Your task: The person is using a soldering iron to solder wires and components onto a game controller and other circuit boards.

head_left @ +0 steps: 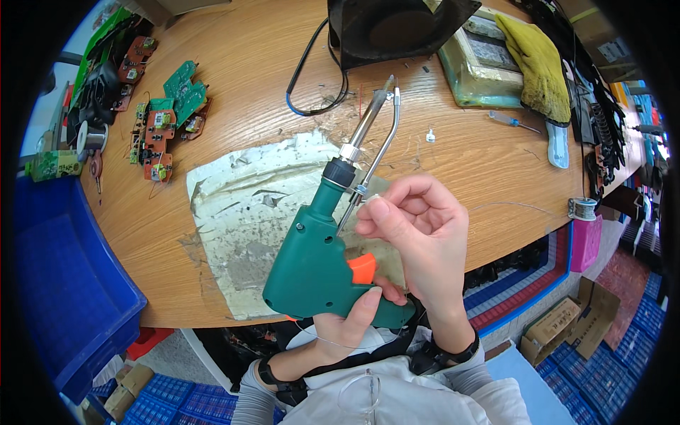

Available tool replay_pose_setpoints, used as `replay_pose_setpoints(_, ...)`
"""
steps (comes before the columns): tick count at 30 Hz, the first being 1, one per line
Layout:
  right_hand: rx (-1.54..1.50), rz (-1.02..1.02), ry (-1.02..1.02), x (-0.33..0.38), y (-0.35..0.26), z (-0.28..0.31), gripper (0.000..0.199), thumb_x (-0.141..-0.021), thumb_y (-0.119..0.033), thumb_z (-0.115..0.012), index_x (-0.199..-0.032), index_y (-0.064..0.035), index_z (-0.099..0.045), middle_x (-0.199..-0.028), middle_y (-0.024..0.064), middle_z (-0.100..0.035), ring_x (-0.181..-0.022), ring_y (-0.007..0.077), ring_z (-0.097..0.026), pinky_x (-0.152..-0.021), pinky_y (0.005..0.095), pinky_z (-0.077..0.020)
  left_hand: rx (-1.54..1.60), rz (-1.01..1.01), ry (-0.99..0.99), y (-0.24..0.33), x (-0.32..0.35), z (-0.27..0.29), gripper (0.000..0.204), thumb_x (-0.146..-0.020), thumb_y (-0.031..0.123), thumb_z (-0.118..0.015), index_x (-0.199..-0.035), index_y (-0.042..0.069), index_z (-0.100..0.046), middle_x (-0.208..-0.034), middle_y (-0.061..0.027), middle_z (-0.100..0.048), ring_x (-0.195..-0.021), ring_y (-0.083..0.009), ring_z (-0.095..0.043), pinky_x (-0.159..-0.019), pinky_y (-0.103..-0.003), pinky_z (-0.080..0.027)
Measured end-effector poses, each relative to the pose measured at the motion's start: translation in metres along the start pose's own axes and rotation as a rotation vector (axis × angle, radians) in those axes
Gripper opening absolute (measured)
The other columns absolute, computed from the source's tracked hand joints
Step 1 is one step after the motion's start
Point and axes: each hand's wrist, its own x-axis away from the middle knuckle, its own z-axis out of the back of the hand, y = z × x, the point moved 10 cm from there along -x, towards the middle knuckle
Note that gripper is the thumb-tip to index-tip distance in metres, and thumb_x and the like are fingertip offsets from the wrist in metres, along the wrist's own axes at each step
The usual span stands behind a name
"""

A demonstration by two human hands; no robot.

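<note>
My left hand (348, 322) is wrapped round the handle of a green soldering gun (304, 258) with an orange trigger (362, 268). The gun is tilted, its metal barrel and tip pointing up and away. A thin bent metal feed tube (386, 142) runs alongside the barrel. My right hand (421, 216) is closed in a pinch beside the lower part of this tube, at its bracket. What lies between those fingertips is too small to make out. A thin wire loops from the gun's rear end below my left hand.
A stained white sheet (241, 212) lies under the gun. Circuit boards (159, 138) and a solder spool (92, 136) are at left, above a blue bin (64, 269). A black fan (397, 32), yellow glove (538, 67) and screwdriver (511, 120) lie beyond; another wire spool (582, 208) sits right.
</note>
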Motion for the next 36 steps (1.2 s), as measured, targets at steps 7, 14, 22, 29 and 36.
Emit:
replay_pose_setpoints(7,-0.065,0.015,-0.019,0.001,-0.001,-0.001,0.013,-0.076,0.002,-0.055,-0.086,0.0025,-0.046,-0.077,0.0152,-0.059,-0.070,0.0177,-0.060,-0.063,0.0255,-0.0506,-0.008,-0.019,-0.012,0.004,-0.001,-0.004,0.039,-0.081,0.027,-0.046,-0.106,-0.001,-0.035,-0.072,-0.0140,-0.050,-0.065,-0.0216,-0.054,-0.061,-0.036,-0.047)
replay_pose_setpoints(14,-0.059,0.021,-0.050,-0.001,0.004,-0.001,0.017,-0.077,0.001,-0.054,-0.092,0.0034,-0.047,-0.079,0.0157,-0.059,-0.072,0.0192,-0.060,-0.064,0.0265,-0.0508,0.002,0.006,0.015,0.001,-0.003,0.000,0.040,-0.081,0.030,-0.046,-0.104,-0.002,-0.037,-0.069,-0.0128,-0.050,-0.063,-0.0212,-0.053,-0.060,-0.035,-0.047)
replay_pose_setpoints(22,0.085,0.025,-0.040,0.003,0.001,0.001,0.014,-0.077,0.002,-0.054,-0.089,0.0032,-0.047,-0.078,0.0133,-0.059,-0.071,0.0147,-0.059,-0.062,0.0218,-0.0485,0.055,0.099,-0.079,-0.005,-0.001,-0.004,0.046,-0.083,0.037,-0.042,-0.104,-0.002,-0.037,-0.075,-0.0135,-0.052,-0.071,-0.0209,-0.054,-0.066,-0.034,-0.046)
replay_pose_setpoints(29,0.188,0.038,0.009,0.003,-0.002,0.028,0.014,-0.076,0.002,-0.055,-0.087,0.0041,-0.047,-0.077,0.0094,-0.056,-0.073,0.0129,-0.058,-0.064,0.0216,-0.0474,0.440,0.455,0.106,-0.030,0.016,-0.004,0.036,-0.088,0.027,-0.039,-0.109,-0.002,-0.037,-0.100,-0.0182,-0.052,-0.095,-0.0247,-0.052,-0.082,-0.035,-0.043)
replay_pose_setpoints(36,0.287,0.028,-0.017,0.003,-0.001,0.045,0.017,-0.074,0.004,-0.058,-0.088,0.0056,-0.049,-0.084,0.0058,-0.053,-0.077,0.0099,-0.054,-0.067,0.0196,-0.0470,0.352,0.640,-0.015,-0.037,0.022,-0.018,0.043,-0.088,0.031,-0.036,-0.119,0.002,-0.032,-0.117,-0.0147,-0.045,-0.105,-0.0235,-0.047,-0.086,-0.034,-0.040)
